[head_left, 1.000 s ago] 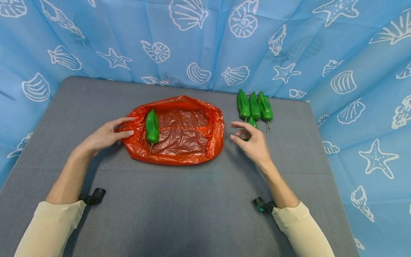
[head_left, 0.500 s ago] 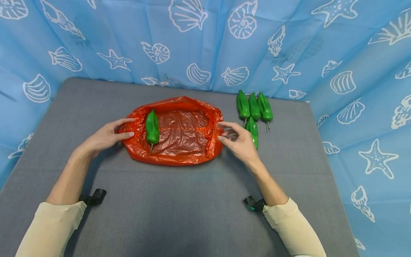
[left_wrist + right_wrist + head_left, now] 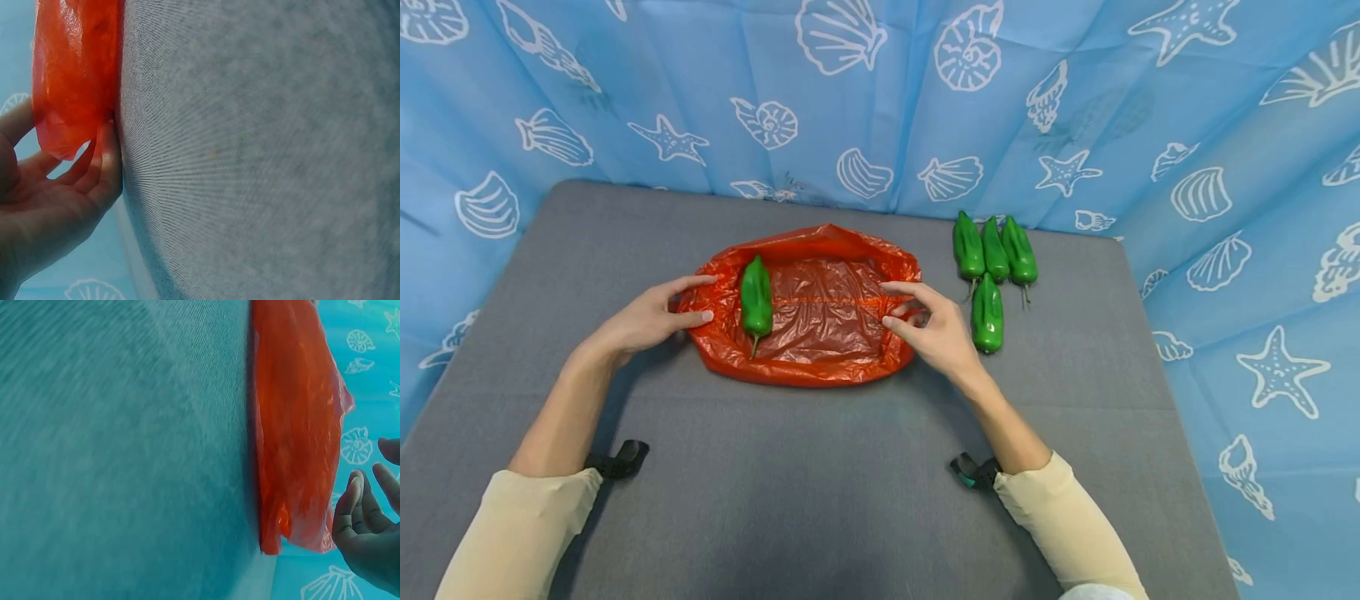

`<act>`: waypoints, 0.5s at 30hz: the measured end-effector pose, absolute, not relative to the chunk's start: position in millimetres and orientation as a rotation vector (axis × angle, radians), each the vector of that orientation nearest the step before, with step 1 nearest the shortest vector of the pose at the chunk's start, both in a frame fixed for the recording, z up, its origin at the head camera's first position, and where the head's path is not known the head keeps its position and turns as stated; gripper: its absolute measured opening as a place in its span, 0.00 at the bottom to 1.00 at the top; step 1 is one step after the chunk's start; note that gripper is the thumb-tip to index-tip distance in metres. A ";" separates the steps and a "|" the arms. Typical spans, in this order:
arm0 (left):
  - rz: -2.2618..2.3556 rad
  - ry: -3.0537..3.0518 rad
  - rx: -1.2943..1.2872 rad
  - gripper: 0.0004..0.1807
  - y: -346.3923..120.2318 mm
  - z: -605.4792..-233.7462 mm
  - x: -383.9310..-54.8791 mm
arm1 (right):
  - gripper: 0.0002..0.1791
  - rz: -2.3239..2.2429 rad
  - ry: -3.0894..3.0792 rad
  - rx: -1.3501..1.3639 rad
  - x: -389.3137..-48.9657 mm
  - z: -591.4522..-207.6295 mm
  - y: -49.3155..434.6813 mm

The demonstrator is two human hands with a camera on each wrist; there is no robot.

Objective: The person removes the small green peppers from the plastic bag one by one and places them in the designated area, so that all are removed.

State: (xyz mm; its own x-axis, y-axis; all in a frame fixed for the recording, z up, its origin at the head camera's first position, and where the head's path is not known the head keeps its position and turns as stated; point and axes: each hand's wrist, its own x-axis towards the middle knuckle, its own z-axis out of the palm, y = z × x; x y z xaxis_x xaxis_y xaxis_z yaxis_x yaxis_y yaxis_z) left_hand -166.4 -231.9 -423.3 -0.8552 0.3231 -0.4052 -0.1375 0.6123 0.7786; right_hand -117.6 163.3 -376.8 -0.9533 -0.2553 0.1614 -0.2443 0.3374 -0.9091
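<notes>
A red plastic bag lies spread on the grey table with its mouth facing up and its rim rolled outward. Inside, toward the left, rests a green pepper with its stem toward me. My left hand holds the bag's left end; in the left wrist view the red plastic passes between thumb and fingers. Over the bag's right rim hovers my right hand, thumb and index finger apart, nothing between them. The right wrist view shows its bent fingers raised above the bag.
Three green peppers lie side by side at the table's back right. Another pepper lies just in front of them. A blue curtain with white shells hangs behind and to the right of the grey table.
My right hand has moved left, from beside the nearest loose pepper to above the bag's right rim, uncovering that pepper. The left hand and the bag have stayed in place.
</notes>
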 end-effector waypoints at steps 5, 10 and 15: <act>1.179 2.317 0.153 0.39 -232.5 -423.2 -168.0 | 0.23 -1.749 2.526 -0.471 -123.7 -386.1 158.1; 1.193 2.299 0.142 0.40 -231.0 -422.3 -169.0 | 0.24 -1.743 2.510 -0.470 -137.4 -414.0 158.1; 1.211 2.277 0.142 0.42 -232.0 -424.1 -170.1 | 0.25 -1.724 2.521 -0.471 -141.5 -417.9 151.9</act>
